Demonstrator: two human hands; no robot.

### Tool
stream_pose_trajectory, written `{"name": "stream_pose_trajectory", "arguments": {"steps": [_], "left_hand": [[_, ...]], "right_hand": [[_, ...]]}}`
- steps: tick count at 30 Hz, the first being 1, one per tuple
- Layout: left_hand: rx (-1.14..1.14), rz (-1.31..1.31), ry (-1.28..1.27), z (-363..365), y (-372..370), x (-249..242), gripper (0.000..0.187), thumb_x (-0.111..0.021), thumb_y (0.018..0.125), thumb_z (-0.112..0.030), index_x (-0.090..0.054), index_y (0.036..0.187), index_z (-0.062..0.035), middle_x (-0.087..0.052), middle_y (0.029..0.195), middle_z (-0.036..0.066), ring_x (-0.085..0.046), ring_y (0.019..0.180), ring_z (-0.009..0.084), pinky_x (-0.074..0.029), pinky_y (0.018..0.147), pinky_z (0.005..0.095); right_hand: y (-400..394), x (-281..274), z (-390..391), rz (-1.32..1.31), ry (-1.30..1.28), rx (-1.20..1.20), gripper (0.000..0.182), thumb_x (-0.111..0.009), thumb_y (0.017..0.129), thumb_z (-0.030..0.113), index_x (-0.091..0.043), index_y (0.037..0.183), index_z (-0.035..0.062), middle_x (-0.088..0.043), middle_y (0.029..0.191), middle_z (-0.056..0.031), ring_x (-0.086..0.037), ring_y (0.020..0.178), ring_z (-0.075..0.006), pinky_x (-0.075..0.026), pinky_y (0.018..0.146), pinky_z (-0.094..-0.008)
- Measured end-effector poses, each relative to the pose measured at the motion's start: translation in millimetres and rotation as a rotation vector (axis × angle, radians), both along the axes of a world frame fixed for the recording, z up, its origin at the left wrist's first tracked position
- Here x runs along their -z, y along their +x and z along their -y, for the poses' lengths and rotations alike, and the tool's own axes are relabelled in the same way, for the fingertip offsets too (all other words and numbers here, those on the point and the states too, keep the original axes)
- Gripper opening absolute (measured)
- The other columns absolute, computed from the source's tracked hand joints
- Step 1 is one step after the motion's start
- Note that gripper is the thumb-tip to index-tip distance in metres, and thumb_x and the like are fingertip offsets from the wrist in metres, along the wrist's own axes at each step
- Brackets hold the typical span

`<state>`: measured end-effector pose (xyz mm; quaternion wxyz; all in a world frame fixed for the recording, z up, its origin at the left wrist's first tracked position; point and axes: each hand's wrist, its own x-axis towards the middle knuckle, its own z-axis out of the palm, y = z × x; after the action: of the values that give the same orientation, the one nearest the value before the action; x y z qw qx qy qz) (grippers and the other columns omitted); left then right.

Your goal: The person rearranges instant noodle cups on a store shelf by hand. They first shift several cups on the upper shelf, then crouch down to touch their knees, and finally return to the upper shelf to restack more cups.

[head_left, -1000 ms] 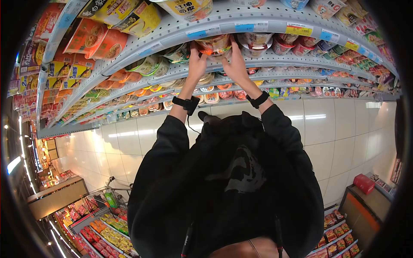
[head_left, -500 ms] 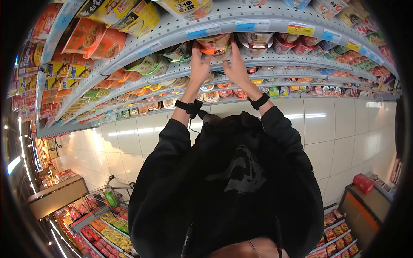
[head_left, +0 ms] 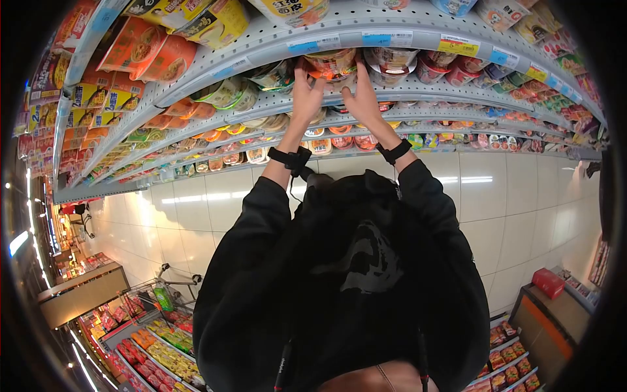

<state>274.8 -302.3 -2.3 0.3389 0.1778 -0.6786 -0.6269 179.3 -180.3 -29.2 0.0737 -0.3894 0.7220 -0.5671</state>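
Observation:
On the second shelf from the top, an orange instant noodle bowl [head_left: 331, 64] sits between my two hands. My left hand [head_left: 307, 97] has its fingers round the bowl's left side, the thumb toward the front. Against the right side is my right hand [head_left: 362, 98], fingers reaching back along the bowl and thumb at its front. The fingertips of both hands are partly hidden behind it. A dark green bowl [head_left: 273, 75] is left of my left hand, and a clear-lidded bowl [head_left: 390, 64] stands right of my right hand.
The perforated upper shelf [head_left: 353, 26] overhangs the bowl, its front edge lined with price labels. Lower shelves hold many packaged noodles. Behind me are a shopping cart [head_left: 176, 282], a snack display [head_left: 153, 353] and a red box [head_left: 548, 283] on a counter. Pale tiles [head_left: 483, 215] cover the floor.
The view has shifted slightly, so the shelves appear a little lower. Both hands stay at the sides of the orange noodle bowl, which shows no clear movement on the shelf.

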Motion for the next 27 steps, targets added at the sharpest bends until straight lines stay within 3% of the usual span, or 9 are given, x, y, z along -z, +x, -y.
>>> {"name": "stream_pose_trajectory", "arguments": {"steps": [2, 5, 11, 13, 17, 19, 25, 27], "left_hand": [[0.012, 0.000, 0.074, 1.3, 1.8, -3.5, 0.067, -0.060, 0.092, 0.000, -0.026, 0.149, 0.0087, -0.050, 0.139, 0.022, -0.058, 0.120, 0.0266, -0.049, 0.102, 0.0377], [-0.016, 0.070, -0.105, 12.4, -0.4, 3.9, 0.067, -0.064, 0.092, -0.004, -0.028, 0.147, 0.0087, -0.057, 0.130, 0.020, -0.060, 0.116, 0.0248, -0.051, 0.097, 0.0376], [0.000, 0.093, -0.061, 16.9, -3.5, 1.3, 0.068, -0.066, 0.092, -0.009, -0.031, 0.148, 0.0066, -0.064, 0.116, 0.017, -0.067, 0.097, 0.0233, -0.053, 0.087, 0.0347], [-0.019, 0.102, -0.179, 31.8, -7.2, 18.0, 0.063, -0.064, 0.091, -0.009, -0.035, 0.146, 0.0036, -0.065, 0.110, 0.016, -0.067, 0.089, 0.0222, -0.054, 0.080, 0.0354], [-0.035, 0.184, -0.157, 38.1, -5.6, 13.3, 0.055, -0.063, 0.090, -0.010, -0.043, 0.140, 0.0023, -0.066, 0.104, 0.015, -0.064, 0.083, 0.0209, -0.052, 0.077, 0.0358], [-0.055, 0.267, -0.103, 39.5, -4.4, 9.9, 0.044, -0.063, 0.090, -0.012, -0.052, 0.130, 0.0019, -0.065, 0.097, 0.013, -0.061, 0.079, 0.0204, -0.050, 0.074, 0.0338], [-0.043, 0.224, -0.099, 45.6, -3.4, 7.3, 0.030, -0.064, 0.090, -0.016, -0.059, 0.115, 0.0014, -0.065, 0.092, 0.011, -0.060, 0.083, 0.0209, -0.048, 0.077, 0.0342], [-0.041, 0.262, -0.076, 42.9, -1.5, 6.8, 0.032, -0.063, 0.091, -0.015, -0.057, 0.118, 0.0014, -0.066, 0.096, 0.011, -0.061, 0.086, 0.0214, -0.048, 0.081, 0.0345]], "right_hand": [[-1.9, -1.1, -1.8, 0.002, 0.005, 0.002, 0.079, -0.060, 0.086, 0.005, -0.021, 0.154, -0.0082, -0.037, 0.152, -0.0326, -0.039, 0.142, -0.0437, -0.032, 0.117, -0.0438], [-2.5, -3.5, 0.4, -0.002, -0.013, 0.013, 0.078, -0.060, 0.086, 0.004, -0.021, 0.154, -0.0074, -0.037, 0.152, -0.0315, -0.039, 0.143, -0.0426, -0.032, 0.117, -0.0434], [-7.4, -10.6, 4.6, -0.003, -0.063, 0.003, 0.078, -0.060, 0.086, 0.003, -0.023, 0.154, -0.0069, -0.038, 0.153, -0.0308, -0.038, 0.143, -0.0420, -0.031, 0.117, -0.0427], [-5.4, -8.9, 3.0, -0.039, -0.053, 0.014, 0.078, -0.060, 0.085, 0.003, -0.024, 0.154, -0.0070, -0.038, 0.153, -0.0309, -0.038, 0.143, -0.0423, -0.031, 0.117, -0.0427], [2.6, -1.2, 0.2, -0.035, -0.031, 0.036, 0.078, -0.062, 0.085, 0.004, -0.026, 0.153, -0.0070, -0.038, 0.153, -0.0309, -0.039, 0.143, -0.0424, -0.032, 0.117, -0.0430], [7.5, -0.6, -1.0, -0.024, -0.014, 0.056, 0.077, -0.062, 0.086, 0.005, -0.026, 0.153, -0.0071, -0.038, 0.153, -0.0309, -0.039, 0.143, -0.0423, -0.033, 0.117, -0.0432], [16.3, 1.5, -5.8, -0.042, -0.060, 0.031, 0.076, -0.062, 0.087, 0.007, -0.025, 0.153, -0.0071, -0.037, 0.154, -0.0308, -0.040, 0.142, -0.0431, -0.033, 0.117, -0.0438], [17.0, 0.0, -6.1, -0.013, -0.023, 0.045, 0.076, -0.062, 0.088, 0.007, -0.025, 0.153, -0.0073, -0.036, 0.154, -0.0310, -0.038, 0.143, -0.0430, -0.032, 0.117, -0.0438]]}}
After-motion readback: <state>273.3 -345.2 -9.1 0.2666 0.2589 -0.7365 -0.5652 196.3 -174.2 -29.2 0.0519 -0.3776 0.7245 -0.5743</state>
